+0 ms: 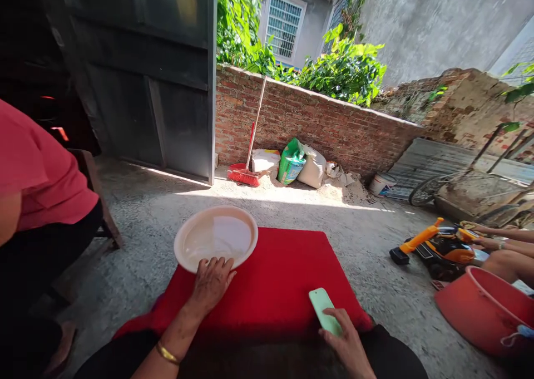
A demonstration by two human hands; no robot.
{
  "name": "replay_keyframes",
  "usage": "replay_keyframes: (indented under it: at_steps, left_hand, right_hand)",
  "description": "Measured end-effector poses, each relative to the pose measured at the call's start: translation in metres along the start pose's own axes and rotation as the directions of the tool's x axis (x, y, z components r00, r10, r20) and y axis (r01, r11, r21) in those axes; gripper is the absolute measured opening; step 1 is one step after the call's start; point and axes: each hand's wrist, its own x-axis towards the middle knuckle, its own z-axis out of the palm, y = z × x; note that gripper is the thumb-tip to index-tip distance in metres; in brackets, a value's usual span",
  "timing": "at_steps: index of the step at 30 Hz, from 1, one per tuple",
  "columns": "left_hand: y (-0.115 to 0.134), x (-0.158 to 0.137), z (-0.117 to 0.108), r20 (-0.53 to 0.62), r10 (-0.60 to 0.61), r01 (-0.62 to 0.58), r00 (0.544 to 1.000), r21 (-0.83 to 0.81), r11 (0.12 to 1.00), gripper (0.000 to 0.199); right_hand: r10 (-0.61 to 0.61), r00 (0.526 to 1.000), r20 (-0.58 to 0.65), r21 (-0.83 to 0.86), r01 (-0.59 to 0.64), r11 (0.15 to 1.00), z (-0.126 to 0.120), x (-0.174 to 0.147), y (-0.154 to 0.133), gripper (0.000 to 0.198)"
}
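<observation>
A pale round basin [194, 218] holding clear water stands at the far left of a red cloth-covered surface [287, 267]. My left hand [212, 281], a gold bangle on its wrist, grips the near rim, its fingers bent over the edge. In my right hand [344, 334] is a light green, flat, rounded slab [322, 304] with a tiny dark hole near its far end. The thumb and fingers close around its near part, and it lies low over the red cloth at the right. I cannot tell exactly what the slab is.
A person in a pink top [50, 167] sits at the left. At the right are a red tub [471, 312], an orange-and-black toy vehicle [450, 251] and another person's arms and legs. A broom [246, 176] and sacks [292, 162] lean by the brick wall [334, 123].
</observation>
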Motion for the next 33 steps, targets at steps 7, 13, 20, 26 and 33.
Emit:
replay_keyframes:
  at_steps: [7, 13, 20, 26, 33]
  left_hand:
    - [0.0, 0.001, 0.002, -0.012, 0.002, -0.002, 1.0, -0.013, 1.0, 0.023]
    - [0.003, 0.001, -0.003, 0.004, -0.033, 0.033, 0.999, -0.022, 0.999, 0.019]
    - [0.001, -0.002, -0.01, 0.005, -0.048, 0.048, 0.999, -0.028, 0.998, 0.019]
    - [-0.006, -0.002, -0.023, -0.003, -0.058, 0.056, 0.998, -0.149, 0.987, 0.021]
    - [0.012, 0.002, -0.008, -0.125, -0.044, 0.026, 0.991, -0.142, 0.99, 0.036]
  right_hand:
    - [0.295, 0.877, -0.379, -0.257, -0.406, 0.877, -0.068, 0.074, 0.044, 0.061]
    - [0.265, 0.939, -0.22, -0.373, -0.332, 0.866, 0.014, 0.058, -0.001, 0.049]
    - [-0.162, 0.769, 0.618, -0.152, 0.319, 0.936, 0.148, -0.037, -0.119, 0.052]
    - [-0.112, 0.971, 0.21, 0.027, 0.109, 0.994, 0.086, 0.004, -0.089, 0.036]
    - [0.061, 0.968, -0.243, 0.02, -0.058, 0.998, 0.039, 0.005, -0.035, 0.06]
